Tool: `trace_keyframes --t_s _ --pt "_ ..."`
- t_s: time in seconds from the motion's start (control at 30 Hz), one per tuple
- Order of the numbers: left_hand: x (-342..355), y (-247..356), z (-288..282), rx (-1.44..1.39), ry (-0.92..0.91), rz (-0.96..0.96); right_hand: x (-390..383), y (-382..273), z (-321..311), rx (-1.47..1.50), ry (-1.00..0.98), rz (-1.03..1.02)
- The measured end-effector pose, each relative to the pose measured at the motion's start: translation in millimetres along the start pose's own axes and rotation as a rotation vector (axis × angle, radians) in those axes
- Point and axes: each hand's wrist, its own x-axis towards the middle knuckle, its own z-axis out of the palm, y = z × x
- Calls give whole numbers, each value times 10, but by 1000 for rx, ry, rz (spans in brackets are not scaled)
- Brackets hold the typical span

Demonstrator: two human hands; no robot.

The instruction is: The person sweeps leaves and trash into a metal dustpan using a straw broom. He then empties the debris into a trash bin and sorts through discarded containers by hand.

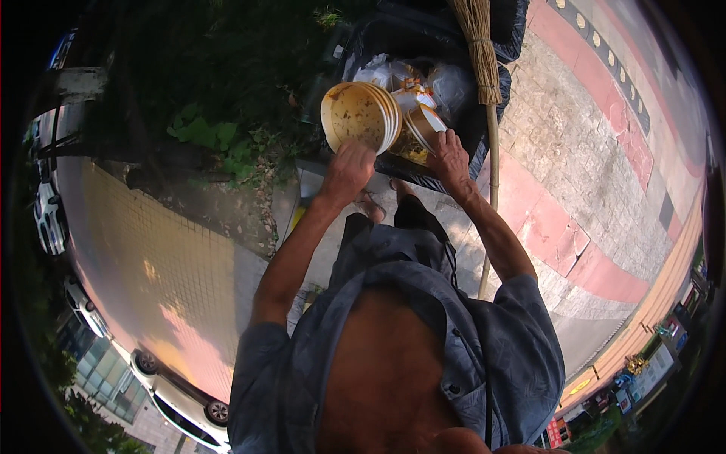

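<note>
Both arms stretched forward and up, elbows slightly bent. Left hand [348, 168] closed, fingers curled under in a grip, wrist straight. Right hand [448, 155] just beside, fingers wrapped, knuckles up, thumb toward the left fingers.

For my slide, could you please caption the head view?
Left hand holds stacked dirty bowls, right hand tips a tub over a black bin bag.

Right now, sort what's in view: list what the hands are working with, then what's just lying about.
In hand:
- left hand holding stack of dirty paper bowls
- right hand holding a tilted paper bowl
- black rubbish bag, bowls held over it

Lying about:
- straw broom leaning by the bag
- parked cars
- green plants
</note>
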Motion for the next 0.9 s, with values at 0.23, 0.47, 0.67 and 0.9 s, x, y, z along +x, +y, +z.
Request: trace_keyframes --t_s 0.23,0.47,0.67,0.9 --pt "-145 -216 253 105 -457 240 -345 115 208 -31 -64 59" --pt "-192 -241 178 191 -410 257 -365 -160 53 -22 -6 -50" --pt "-258 -163 290 92 -416 236 -381 196 291 -92 -49 -110" --pt "-171 -76 -81 -555 -173 -816 -33 -72 -143 528 -75 387"
